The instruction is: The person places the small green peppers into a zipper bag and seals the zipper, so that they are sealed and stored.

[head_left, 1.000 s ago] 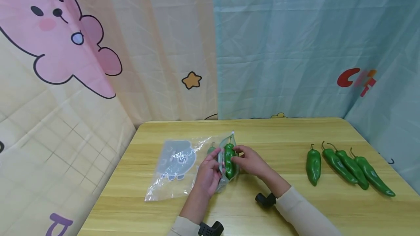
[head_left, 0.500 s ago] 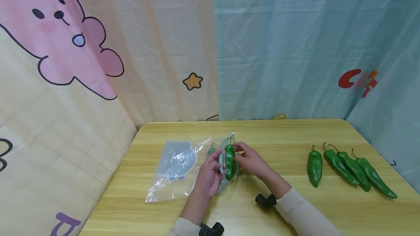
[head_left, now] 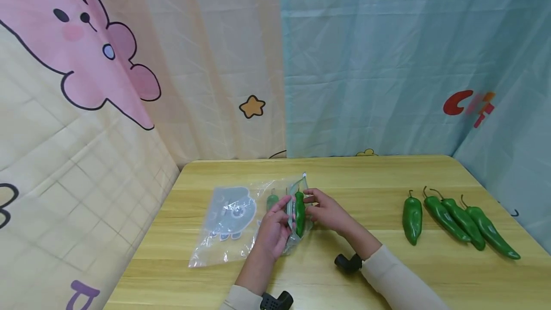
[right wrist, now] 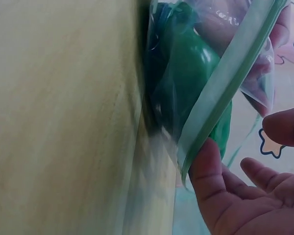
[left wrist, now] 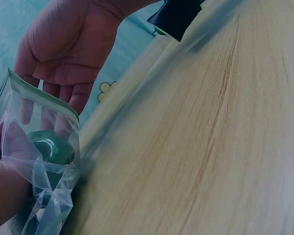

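A clear zip bag (head_left: 241, 248) with a grey-blue cartoon print lies on the table, its mouth facing right. My left hand (head_left: 273, 233) grips the bag by its mouth. One green pepper (head_left: 300, 214) stands lengthwise at the opening, partly covered by plastic. Behind the plastic, another green pepper (head_left: 272, 201) shows further inside. My right hand (head_left: 326, 210) is at the right of the mouth, fingers touching the rim and near the pepper. In the right wrist view, a finger touches the green zip strip (right wrist: 220, 98), the thumb standing apart.
Several green peppers lie at the right of the wooden table (head_left: 366, 281): a single pepper (head_left: 412, 219) and a close group with a long pepper (head_left: 490, 231) at its right end. Printed curtains (head_left: 366, 85) hang behind the table. Each wrist wears a black camera (head_left: 348, 263).
The pepper at the mouth has shifted left into the bag, and less of it shows. The inner pepper has also moved slightly left. Both hands stay almost in place.
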Available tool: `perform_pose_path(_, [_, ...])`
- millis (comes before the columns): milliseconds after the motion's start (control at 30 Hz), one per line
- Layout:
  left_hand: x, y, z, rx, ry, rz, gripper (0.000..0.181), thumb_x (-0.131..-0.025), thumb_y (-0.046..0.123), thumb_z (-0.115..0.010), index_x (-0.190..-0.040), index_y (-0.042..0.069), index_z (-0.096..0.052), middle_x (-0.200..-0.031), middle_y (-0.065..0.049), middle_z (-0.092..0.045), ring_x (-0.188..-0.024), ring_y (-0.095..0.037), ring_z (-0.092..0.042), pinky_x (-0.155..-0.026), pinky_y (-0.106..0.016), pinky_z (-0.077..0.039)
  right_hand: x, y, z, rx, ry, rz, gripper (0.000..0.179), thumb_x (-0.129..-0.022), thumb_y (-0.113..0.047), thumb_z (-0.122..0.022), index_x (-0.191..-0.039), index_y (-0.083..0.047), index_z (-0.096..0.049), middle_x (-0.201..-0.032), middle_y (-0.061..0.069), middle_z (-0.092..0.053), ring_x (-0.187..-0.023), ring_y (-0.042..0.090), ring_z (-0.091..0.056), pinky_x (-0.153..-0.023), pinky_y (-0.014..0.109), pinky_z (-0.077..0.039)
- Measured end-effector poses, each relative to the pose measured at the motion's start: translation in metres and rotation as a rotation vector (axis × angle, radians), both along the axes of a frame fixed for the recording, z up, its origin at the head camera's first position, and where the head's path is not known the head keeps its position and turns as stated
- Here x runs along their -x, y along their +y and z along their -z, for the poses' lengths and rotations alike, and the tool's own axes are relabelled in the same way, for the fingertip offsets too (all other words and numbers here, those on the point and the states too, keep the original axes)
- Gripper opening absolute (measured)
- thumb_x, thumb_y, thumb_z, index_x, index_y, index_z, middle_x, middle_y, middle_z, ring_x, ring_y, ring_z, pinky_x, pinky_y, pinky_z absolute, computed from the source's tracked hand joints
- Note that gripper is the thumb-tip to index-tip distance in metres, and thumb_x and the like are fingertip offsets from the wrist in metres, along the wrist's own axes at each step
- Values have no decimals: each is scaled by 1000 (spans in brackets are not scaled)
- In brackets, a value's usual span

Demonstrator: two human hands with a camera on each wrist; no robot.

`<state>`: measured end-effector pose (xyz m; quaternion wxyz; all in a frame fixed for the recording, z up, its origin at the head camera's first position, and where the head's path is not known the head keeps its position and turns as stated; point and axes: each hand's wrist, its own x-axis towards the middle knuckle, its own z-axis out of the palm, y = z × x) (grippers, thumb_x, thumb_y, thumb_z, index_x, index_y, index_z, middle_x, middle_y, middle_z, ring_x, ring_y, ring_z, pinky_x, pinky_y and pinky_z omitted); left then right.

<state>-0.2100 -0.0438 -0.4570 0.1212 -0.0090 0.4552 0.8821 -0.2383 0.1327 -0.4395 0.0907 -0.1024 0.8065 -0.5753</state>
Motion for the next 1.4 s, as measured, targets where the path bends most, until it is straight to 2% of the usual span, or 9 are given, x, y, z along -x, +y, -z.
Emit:
perform_pose_path(100, [0,0,1,1,6,2,59,-84,-6,-41,-142,2,-49,-152,-13,-42,-97,-14,-52,-68,-18,-45,0,0,-1,-9,10,15,45,-94,-7,-55,-139,-4,-49,-130,18,-57,-107,30,-60,-74,40,-57])
perform_pose_path(233, [0,0,0,3,9,2,59,-85,-6,-40,-142,1,-48,-153,-13,-41,-93,-13,-52,-69,-18,-44,1,-1,-2,0,15,33,45,-96,-8,-54,-140,-3,-48,-125,16,-58,-97,27,-61,-71,40,-57])
perform_pose_path(433, [0,-1,0,5,10,7,59,-84,-6,-41,-142,1,-48,-153,-15,-40,-95,-14,-53,-70,-19,-45,0,-2,-4,21,-17,21,45,-97,-8,-53,-141,-2,-46,-122,17,-59,-88,25,-64,-72,42,-57])
perform_pose_path(667, [2,-1,0,14,0,16,61,-84,-5,-42,-145,2,-46,-153,-12,-40,-104,-18,-53,-71,-19,-45,1,-1,-4,48,-47,-27,47,-97,-6,-51,-142,1,-42,-124,23,-56,-89,28,-66,-78,44,-58])
perform_pose_path(1000, [0,-1,-3,-8,4,31,60,-85,-6,-41,-145,2,-45,-151,-13,-42,-92,-12,-50,-68,-17,-45,2,-4,2,154,-90,-85,51,-93,-1,-51,-142,4,-38,-127,28,-53,-90,32,-66,-80,44,-58])
perform_pose_path(1167, [1,-1,-3,-19,8,27,59,-85,-6,-41,-144,1,-46,-148,-11,-45,-89,-11,-50,-68,-18,-45,1,-10,4,146,-113,-101,54,-89,0,-52,-142,1,-40,-130,25,-52,-88,26,-65,-80,42,-57])
perform_pose_path(1400, [0,0,-3,-21,2,28,61,-85,-6,-41,-145,2,-45,-149,-9,-45,-94,-14,-50,-69,-19,-45,-2,-13,3,137,-109,-128,56,-90,1,-52,-144,-3,-39,-135,25,-49,-91,24,-63,-80,43,-57])
